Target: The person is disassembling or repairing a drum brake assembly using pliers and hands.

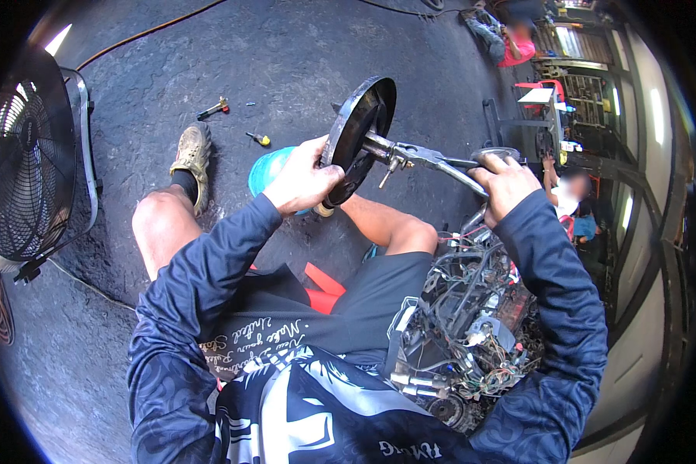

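Observation:
My left hand (305, 178) is closed on the rim of a black round metal dish (353, 151), which is tilted on edge in front of me. A metal shaft sticks out of the dish's middle to the right. Pliers (429, 157) reach across to that shaft, their jaws at its end. My right hand (509, 185) is wrapped round the plier handles. A small brass-coloured pin (389, 173) hangs beside the jaws. Behind my left hand, a turquoise rounded thing (264, 172) is partly hidden.
A heap of wiring and metal parts (472, 317) lies by my right thigh. On the floor are a yellow-handled tool (260, 139) and a green-and-black tool (213, 109). A large black fan (31, 155) stands left. Other people (510, 42) sit farther off at right.

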`<action>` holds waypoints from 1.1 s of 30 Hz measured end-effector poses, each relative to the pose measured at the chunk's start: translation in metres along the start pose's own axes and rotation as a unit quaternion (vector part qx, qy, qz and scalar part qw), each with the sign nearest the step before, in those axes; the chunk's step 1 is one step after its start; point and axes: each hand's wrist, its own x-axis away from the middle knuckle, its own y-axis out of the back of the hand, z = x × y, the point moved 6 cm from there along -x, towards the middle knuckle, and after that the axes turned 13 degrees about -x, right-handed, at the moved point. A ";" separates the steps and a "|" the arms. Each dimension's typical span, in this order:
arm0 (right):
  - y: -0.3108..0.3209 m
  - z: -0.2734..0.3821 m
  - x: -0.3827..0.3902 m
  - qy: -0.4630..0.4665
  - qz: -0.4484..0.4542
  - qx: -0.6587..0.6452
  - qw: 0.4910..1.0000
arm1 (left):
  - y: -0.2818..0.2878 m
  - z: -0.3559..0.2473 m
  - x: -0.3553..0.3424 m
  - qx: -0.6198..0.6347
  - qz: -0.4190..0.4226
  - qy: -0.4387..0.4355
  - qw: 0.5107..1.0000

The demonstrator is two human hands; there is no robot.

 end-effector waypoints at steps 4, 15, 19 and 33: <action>-0.003 -0.007 -0.005 0.008 0.049 -0.116 0.992 | 0.000 -0.002 0.000 -0.012 0.000 -0.005 1.000; 0.002 0.006 -0.005 0.048 -0.106 0.125 0.985 | 0.001 0.002 0.002 -0.026 -0.019 0.050 0.998; -0.001 -0.005 -0.019 0.043 -0.083 0.043 0.995 | 0.017 0.020 -0.005 0.029 -0.062 0.118 0.991; -0.276 0.097 -0.169 -0.118 -0.012 -0.440 0.890 | 0.154 -0.014 -0.019 -0.012 -0.368 0.113 0.923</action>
